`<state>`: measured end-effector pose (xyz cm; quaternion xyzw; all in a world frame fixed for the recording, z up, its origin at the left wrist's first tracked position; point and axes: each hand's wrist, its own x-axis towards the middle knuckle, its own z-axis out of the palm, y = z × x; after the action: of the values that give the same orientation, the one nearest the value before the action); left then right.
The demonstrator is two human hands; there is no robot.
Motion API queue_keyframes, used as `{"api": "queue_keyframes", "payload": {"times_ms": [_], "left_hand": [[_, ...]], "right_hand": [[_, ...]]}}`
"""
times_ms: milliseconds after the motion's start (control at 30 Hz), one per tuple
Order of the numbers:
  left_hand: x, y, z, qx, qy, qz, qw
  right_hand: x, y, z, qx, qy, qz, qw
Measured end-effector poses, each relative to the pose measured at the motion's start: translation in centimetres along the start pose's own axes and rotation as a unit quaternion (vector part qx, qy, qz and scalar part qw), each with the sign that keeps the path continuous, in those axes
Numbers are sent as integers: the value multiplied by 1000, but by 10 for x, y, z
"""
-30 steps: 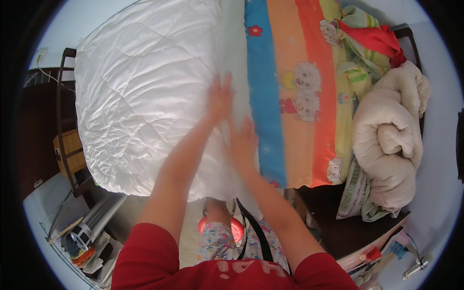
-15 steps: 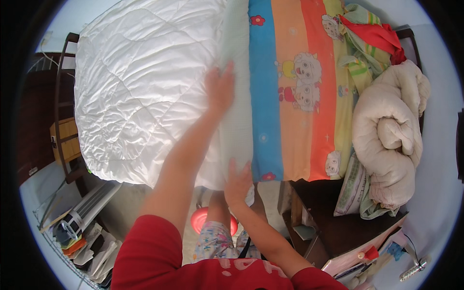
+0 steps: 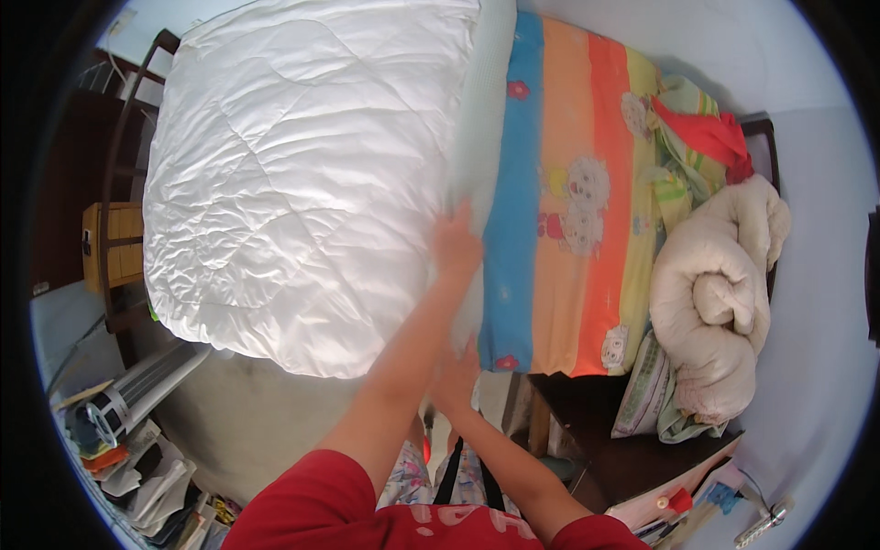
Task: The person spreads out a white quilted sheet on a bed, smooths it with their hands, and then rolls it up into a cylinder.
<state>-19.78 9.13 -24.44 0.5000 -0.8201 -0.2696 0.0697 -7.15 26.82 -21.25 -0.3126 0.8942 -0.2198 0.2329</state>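
A white quilt [image 3: 302,183] covers the left part of the bed, stitched in curved lines. Along its right edge runs a pale green textured strip [image 3: 483,101], beside a striped sheet [image 3: 562,275] with cartoon sheep. My left hand [image 3: 456,243] lies over the seam between quilt and strip, its slightly blurred fingers stretched out. Nearer to me, at the bed's front edge, my right hand [image 3: 454,378] touches the lower end of the strip with fingers extended. My left forearm crosses close to the right wrist. Neither hand shows anything gripped.
A rolled beige quilt [image 3: 724,302] rests at the right end, by a pillow [image 3: 642,385] and a red cloth [image 3: 706,137]. Below stands a dark cabinet [image 3: 587,431]. A dark bed frame [image 3: 119,192] rises at left, with papers [image 3: 151,486] on a rack at lower left.
My left hand has come nearer along the strip, toward my right hand. The view has shifted, and the red stool between my legs is now mostly hidden.
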Motion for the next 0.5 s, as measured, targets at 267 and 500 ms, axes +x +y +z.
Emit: {"api": "queue_keyframes", "payload": {"times_ms": [267,500], "left_hand": [[41,-114,12,-358,-104,-163,914],[63,-141,-11,-611,-208,-307,700]], "right_hand": [[150,-10,-62,144,88,-241,956],[276,-82,-21,-106,1,-453,885]]}}
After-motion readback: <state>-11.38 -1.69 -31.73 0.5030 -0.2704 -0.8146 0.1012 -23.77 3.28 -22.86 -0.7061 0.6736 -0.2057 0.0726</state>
